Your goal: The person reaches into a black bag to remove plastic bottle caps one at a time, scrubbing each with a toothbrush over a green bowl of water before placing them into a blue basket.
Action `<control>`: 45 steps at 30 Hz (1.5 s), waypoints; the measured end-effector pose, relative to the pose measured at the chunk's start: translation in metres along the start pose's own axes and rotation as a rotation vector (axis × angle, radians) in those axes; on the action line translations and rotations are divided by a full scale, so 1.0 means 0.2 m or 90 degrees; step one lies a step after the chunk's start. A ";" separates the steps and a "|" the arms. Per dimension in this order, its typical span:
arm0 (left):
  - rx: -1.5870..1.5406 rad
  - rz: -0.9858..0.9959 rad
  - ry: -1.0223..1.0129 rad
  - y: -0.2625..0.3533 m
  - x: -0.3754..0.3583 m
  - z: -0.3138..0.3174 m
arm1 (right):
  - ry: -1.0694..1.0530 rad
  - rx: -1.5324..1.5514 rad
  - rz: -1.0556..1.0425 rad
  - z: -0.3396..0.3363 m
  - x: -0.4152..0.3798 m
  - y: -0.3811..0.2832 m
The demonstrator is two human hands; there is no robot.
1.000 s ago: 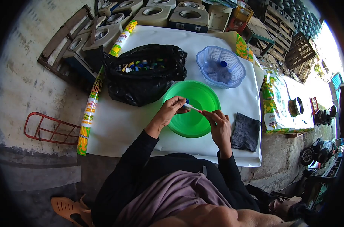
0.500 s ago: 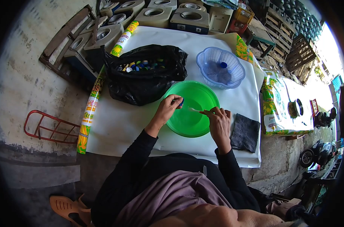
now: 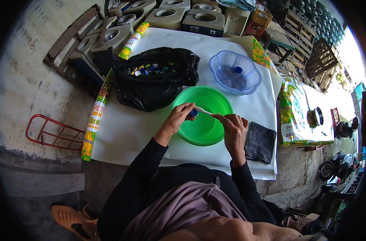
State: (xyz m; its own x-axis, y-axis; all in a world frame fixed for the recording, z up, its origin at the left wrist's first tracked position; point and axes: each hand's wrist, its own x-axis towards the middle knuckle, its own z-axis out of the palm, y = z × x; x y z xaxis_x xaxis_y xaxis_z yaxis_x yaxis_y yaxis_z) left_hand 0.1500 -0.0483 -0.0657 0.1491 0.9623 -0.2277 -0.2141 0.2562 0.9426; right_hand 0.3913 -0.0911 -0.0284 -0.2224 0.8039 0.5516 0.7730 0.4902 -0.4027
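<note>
Two hands over the green basin (image 3: 207,132): left hand (image 3: 178,117) pinches a blue cap (image 3: 193,113), right hand (image 3: 233,127) grips the toothbrush (image 3: 204,111) against it; hard scrubbing could flick the cap loose.

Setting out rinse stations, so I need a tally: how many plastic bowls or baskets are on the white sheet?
2: the green bowl under both hands, and the blue basket beyond it, right of the black bag.

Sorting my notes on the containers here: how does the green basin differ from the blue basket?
The green basin is solid-walled and plain-rimmed; the blue basket is slotted with a scalloped rim. The green basin sits under both hands, the blue basket farther off. The blue basket holds a blue cap. Both are round plastic, on the white sheet.
</note>
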 end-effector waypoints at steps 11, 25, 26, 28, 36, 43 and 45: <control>0.191 0.125 0.004 -0.04 0.00 0.04 | -0.020 -0.037 0.000 -0.04 -0.02 0.02; 0.628 0.378 0.107 0.05 -0.15 0.16 | 0.002 -0.017 0.026 -0.12 -0.15 0.18; 0.609 0.336 0.078 0.05 -0.13 0.16 | -0.018 -0.009 0.034 -0.13 -0.16 0.19; 0.568 0.256 0.030 0.05 -0.05 0.15 | -0.060 0.009 0.042 -0.14 -0.18 0.21; 0.680 0.616 0.006 0.23 0.63 0.50 | -0.025 0.058 0.051 -0.13 -0.20 0.26; 0.642 0.547 0.137 0.35 0.84 0.34 | -0.029 0.064 0.037 -0.14 -0.21 0.30; 0.671 0.478 0.216 0.41 0.83 0.05 | -0.030 0.066 0.038 -0.14 -0.22 0.31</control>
State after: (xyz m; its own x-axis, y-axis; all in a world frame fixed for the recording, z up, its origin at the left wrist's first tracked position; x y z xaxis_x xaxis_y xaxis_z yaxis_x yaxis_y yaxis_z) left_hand 0.1678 0.1319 -0.0242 0.0461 0.8527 0.5204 0.7266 -0.3862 0.5683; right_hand 0.4651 -0.1047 -0.0570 -0.2079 0.8461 0.4908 0.7202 0.4720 -0.5084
